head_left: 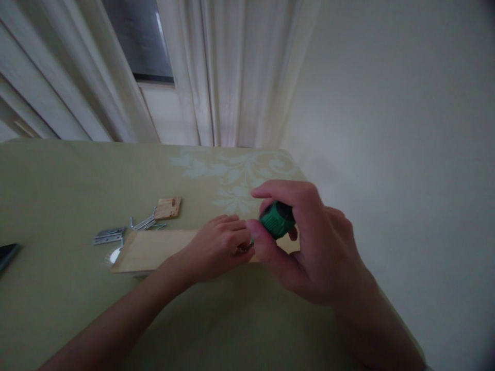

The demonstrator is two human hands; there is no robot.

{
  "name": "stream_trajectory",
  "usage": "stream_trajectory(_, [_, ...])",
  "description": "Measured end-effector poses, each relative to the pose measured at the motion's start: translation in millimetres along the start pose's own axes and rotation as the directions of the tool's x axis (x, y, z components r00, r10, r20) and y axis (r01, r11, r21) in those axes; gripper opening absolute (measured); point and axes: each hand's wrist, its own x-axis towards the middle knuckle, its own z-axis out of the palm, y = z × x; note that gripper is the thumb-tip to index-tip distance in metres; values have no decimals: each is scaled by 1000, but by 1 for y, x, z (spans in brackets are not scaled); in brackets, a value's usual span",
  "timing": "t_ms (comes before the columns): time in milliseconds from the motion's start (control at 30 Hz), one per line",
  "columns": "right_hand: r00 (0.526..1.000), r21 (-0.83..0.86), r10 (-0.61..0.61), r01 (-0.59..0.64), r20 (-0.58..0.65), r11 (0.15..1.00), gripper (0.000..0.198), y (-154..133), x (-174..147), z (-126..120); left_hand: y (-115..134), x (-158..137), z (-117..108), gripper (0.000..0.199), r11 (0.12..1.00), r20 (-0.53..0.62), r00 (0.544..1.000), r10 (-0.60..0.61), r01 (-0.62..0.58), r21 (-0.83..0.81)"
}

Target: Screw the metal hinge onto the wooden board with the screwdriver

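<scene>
My right hand [313, 237] grips the green and black handle of a screwdriver [277, 220], thumb on the near side and index finger reaching over the top. The screwdriver's tip is hidden behind my thumb and left fingers. My left hand [220, 247] rests on a pale wooden board [154, 247], its fingers curled and pinched close to the screwdriver's lower end. What those fingers pinch, if anything, is hidden. The board lies flat on the table, its right part largely covered by both hands.
Beyond the board's left end lie a metal hinge [109, 235], another metal piece [144, 223] with several screws, and a small wooden block [168, 207]. A whitish round thing [115, 255] shows by the board's corner. A dark object [8, 255] sits far left on the green tablecloth [69, 190].
</scene>
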Motion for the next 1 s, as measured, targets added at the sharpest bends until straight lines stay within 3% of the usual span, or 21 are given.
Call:
stream_trajectory(100, [997, -10, -36, 36, -73, 999, 37, 1, 1, -4, -3, -1, -11, 32, 997, -70, 997, 33, -28, 74])
stream_trajectory(200, [987, 20, -26, 30, -158, 999, 42, 2, 1, -4, -10, -3, -25, 31, 998, -45, 999, 14, -12, 55])
stream_trajectory(333, [930, 78, 55, -28, -364, 997, 43, 0, -1, 0, -30, -11, -52, 23, 990, 69, 989, -133, 128, 62])
stream_trajectory(400, [911, 80, 84, -56, -405, 995, 43, 0, -2, 2, -48, -21, -71, 21, 967, 102, 963, -251, 245, 66])
stream_trajectory(467, [931, 49, 37, -21, -364, 999, 49, 1, -2, 2, -70, -35, -91, 24, 912, 101, 908, -406, 396, 104])
stream_trajectory(567, [973, 3, -72, 75, -220, 997, 52, 4, 0, 5, -101, -63, -120, 31, 736, 27, 762, -648, 616, 281])
stream_trajectory(667, [986, -25, -74, 71, -148, 997, 44, 6, 1, 12, -126, -90, -139, 27, 562, -43, 620, -784, 737, 377])
stream_trajectory(767, [986, -62, -62, 53, -153, 997, 40, 7, -1, 21, -142, -110, -143, 22, 482, 6, 507, -862, 816, 320])
stream_trajectory(867, [987, -108, -59, 43, -150, 993, 36, 7, -2, 23, -153, -123, -140, 16, 458, 85, 452, -888, 855, 242])
stream_trajectory(1000, [968, -113, 22, -52, -250, 992, 31, 14, 2, 15, -160, -133, -133, 12, 461, 128, 443, -887, 867, 190])
